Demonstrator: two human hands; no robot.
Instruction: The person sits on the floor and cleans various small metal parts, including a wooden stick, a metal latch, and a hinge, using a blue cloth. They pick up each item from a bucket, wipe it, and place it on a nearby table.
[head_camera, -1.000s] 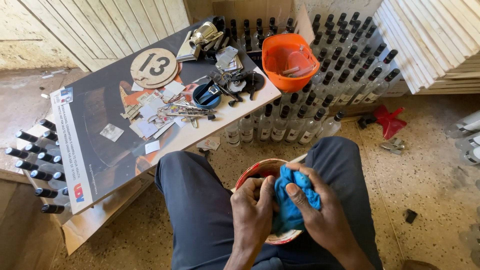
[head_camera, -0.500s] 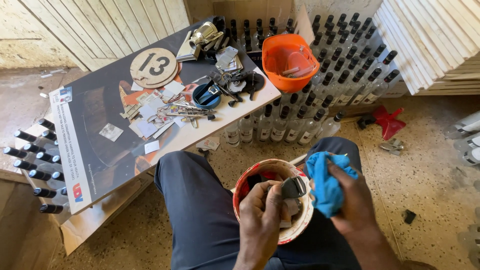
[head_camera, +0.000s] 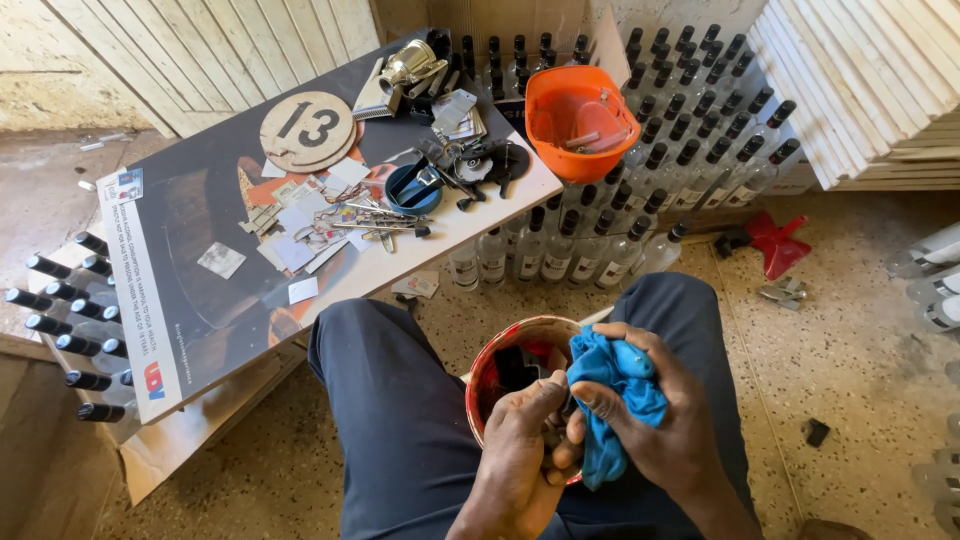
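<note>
I sit with a small red-rimmed bucket (head_camera: 498, 352) between my knees, dark items inside it. My right hand (head_camera: 668, 430) is closed around a crumpled blue cloth (head_camera: 620, 392) and presses it against a small object over the bucket. My left hand (head_camera: 522, 452) pinches that small dark metal object (head_camera: 556, 432) between thumb and fingers; most of it is hidden by the fingers and the cloth. Both hands touch each other at the bucket's right edge.
A dark board (head_camera: 215, 255) used as a tabletop carries a round numbered disc (head_camera: 306, 130), scattered keys, tags and cards (head_camera: 330, 225), and a blue cup (head_camera: 414, 188). An orange bowl (head_camera: 580, 122) rests on rows of clear, black-capped bottles (head_camera: 640, 200). White slats (head_camera: 860, 80) are stacked at right.
My right hand brought the blue cloth back from the right onto the small object held by my left hand; the hands are now together over the bucket.
</note>
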